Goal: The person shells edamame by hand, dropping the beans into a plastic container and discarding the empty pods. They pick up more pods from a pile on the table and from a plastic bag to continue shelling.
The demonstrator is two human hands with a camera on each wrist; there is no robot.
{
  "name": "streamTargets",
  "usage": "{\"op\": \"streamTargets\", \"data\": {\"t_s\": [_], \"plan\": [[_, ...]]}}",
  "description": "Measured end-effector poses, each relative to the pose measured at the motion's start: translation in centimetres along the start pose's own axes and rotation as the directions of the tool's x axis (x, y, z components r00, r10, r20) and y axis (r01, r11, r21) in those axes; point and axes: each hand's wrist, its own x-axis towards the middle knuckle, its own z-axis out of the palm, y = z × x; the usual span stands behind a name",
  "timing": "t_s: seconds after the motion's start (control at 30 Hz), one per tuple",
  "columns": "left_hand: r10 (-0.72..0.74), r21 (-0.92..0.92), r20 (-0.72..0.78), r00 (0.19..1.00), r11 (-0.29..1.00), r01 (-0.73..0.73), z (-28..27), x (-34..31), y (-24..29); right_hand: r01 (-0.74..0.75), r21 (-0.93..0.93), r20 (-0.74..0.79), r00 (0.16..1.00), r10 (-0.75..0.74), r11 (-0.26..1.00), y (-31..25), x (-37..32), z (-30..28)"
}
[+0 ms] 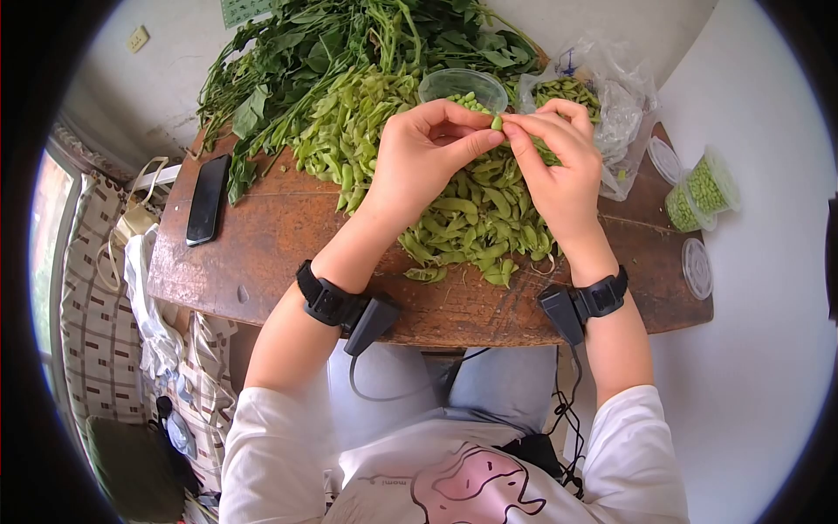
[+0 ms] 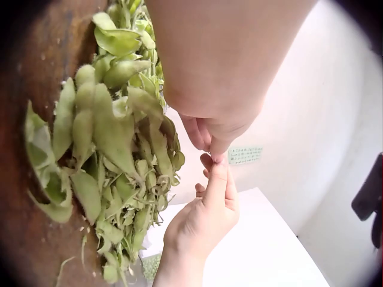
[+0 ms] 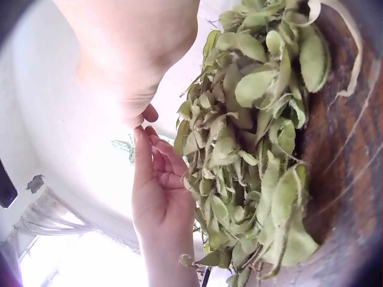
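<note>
In the head view a small green pod or bean (image 1: 497, 123) sits between the fingertips of both hands, above the pile. The left hand (image 1: 421, 157) pinches it between thumb and forefinger, and the right hand (image 1: 563, 166) holds it from the other side. Below them lies a heap of green pods (image 1: 463, 218) on the wooden table (image 1: 279, 236). Just behind the hands stands a clear bowl (image 1: 436, 83) with shelled beans (image 1: 471, 101). Both wrist views show the fingertips meeting beside the pods (image 2: 108, 131), (image 3: 239, 119); the held piece is hidden there.
Leafy stalks (image 1: 305, 52) cover the table's back. A black phone (image 1: 208, 199) lies at the left. At the right are a plastic bag (image 1: 621, 113) with pods, lids (image 1: 697, 268) and bean-filled tubs (image 1: 709, 185).
</note>
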Motion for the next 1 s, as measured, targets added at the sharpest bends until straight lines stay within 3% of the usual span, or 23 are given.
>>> {"op": "streamTargets", "data": {"t_s": [0.43, 0.53, 0.6, 0.7, 0.83, 0.93, 1.0], "plan": [[-0.109, -0.095, 0.083, 0.991, 0.989, 0.116, 0.0, -0.2, 0.1, 0.035, -0.039, -0.029, 0.999, -0.036, 0.999, 0.0, 0.1, 0.1], [-0.101, -0.041, 0.031, 0.994, 0.994, 0.102, 0.0, -0.1, 0.0, 0.003, -0.054, -0.054, 0.999, -0.006, 0.999, -0.2, 0.2, 0.2], [-0.053, 0.056, -0.052, 0.997, 0.997, 0.056, -0.2, -0.1, -0.4, -0.137, 0.034, -0.107, 0.984, 0.14, 0.99, -0.3, 0.2, 0.3], [0.033, 0.143, -0.155, 0.987, 0.99, -0.011, -0.2, 0.2, -0.2, -0.188, 0.039, -0.066, 0.979, 0.19, 0.981, -0.1, 0.0, -0.1], [0.108, 0.156, -0.22, 0.97, 0.985, -0.074, -0.8, 0.7, -0.4, -0.134, -0.025, -0.053, 0.99, 0.133, 0.991, 0.2, 0.1, -0.2], [0.058, 0.127, -0.24, 0.969, 0.992, -0.028, -1.3, 0.9, -0.1, -0.086, -0.143, 0.046, 0.995, 0.093, 0.986, 0.5, -0.1, -0.6], [0.028, 0.102, -0.263, 0.964, 0.995, -0.001, -1.5, 1.1, -0.2, -0.062, -0.145, 0.025, 0.997, 0.067, 0.987, 0.9, -0.3, -0.2]]}}
